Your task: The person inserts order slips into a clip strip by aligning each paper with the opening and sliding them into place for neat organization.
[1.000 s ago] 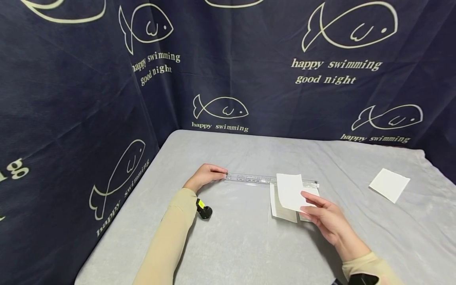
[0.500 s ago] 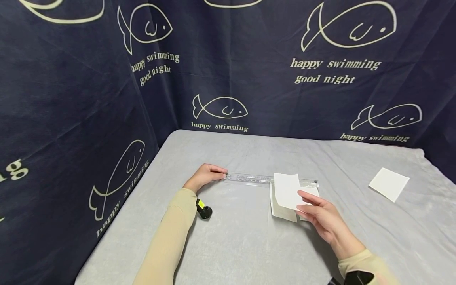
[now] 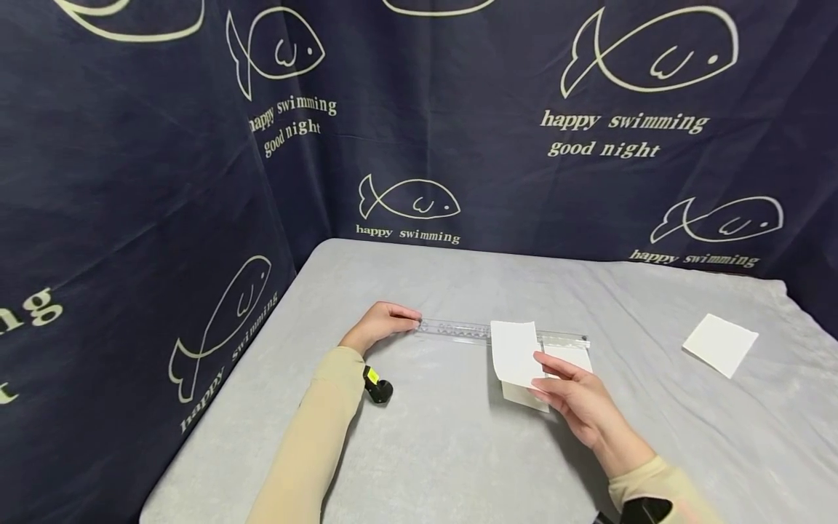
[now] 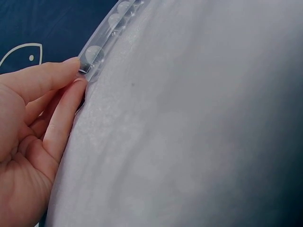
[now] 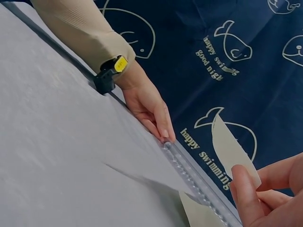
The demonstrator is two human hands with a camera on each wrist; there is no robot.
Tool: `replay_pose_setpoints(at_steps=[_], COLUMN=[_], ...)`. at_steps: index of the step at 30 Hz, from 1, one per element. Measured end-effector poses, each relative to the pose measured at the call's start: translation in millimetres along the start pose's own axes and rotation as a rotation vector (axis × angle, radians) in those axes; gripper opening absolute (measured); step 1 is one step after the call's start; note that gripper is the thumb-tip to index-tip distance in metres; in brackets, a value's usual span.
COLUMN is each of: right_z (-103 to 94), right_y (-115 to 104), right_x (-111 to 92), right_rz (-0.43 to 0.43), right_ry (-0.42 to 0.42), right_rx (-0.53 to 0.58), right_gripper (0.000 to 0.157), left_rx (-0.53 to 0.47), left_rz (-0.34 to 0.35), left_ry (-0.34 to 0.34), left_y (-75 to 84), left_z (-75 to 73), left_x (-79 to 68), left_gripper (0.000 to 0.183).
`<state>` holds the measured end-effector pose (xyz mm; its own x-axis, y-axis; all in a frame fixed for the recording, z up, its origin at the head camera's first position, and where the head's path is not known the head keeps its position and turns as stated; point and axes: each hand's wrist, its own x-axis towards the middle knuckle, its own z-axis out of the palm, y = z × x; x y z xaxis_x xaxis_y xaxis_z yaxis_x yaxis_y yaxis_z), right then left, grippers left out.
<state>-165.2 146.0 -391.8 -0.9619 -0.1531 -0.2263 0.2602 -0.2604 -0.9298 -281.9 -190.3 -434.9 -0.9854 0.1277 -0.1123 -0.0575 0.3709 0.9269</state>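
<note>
My left hand [image 3: 382,324] pinches the left end of a long clear plastic strip [image 3: 455,330] lying on the table. Round bumps along the strip [image 4: 113,23] show in the left wrist view. Between thumb and fingers, my right hand [image 3: 583,407] holds a small white paper sheet [image 3: 513,353] raised above the table, hiding part of the strip. Another white sheet [image 3: 568,356] lies against the strip's right part, and a further piece [image 3: 527,397] shows below the held sheet. In the right wrist view, the held sheet [image 5: 232,144] is seen nearly edge-on.
A single white paper square [image 3: 720,344] lies apart at the right of the grey cloth-covered table [image 3: 425,451]. Dark blue curtains [image 3: 497,94] with fish drawings hang behind and at the left. A black wrist device [image 3: 378,389] sits by the left cuff.
My right hand has moved left with the paper sheet, baring more of the sheet behind it. The left hand stays at the strip's end. The head view has shifted slightly.
</note>
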Motion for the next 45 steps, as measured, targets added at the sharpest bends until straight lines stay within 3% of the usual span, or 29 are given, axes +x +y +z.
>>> replay_pose_setpoints(at_steps=[9,16,30,45], right_z=[10.0,16.1,31.2,50.6], right_y=[4,6,11,18], right_x=[2,4,5,7], right_rz=[0.010,0.008,0.016,0.024], right_ry=[0.006,0.010,0.003,0.016], right_rx=[-0.019,-0.003,0.004,0.000], right_gripper=[0.054,0.050,0.059,0.058], left_rx=[-0.007,-0.026,-0.001,-0.024], left_rz=[0.007,0.035,0.014,0.022], left_ry=[-0.008,-0.012,-0.012,-0.012], left_y=[-2.0,-2.7,-0.6,-1.7], left_z=[0.8,-0.2,0.1,0.3], left_x=[2.1,1.5,0.3,0.7], left_gripper=[0.022,0.024,0.022,0.025])
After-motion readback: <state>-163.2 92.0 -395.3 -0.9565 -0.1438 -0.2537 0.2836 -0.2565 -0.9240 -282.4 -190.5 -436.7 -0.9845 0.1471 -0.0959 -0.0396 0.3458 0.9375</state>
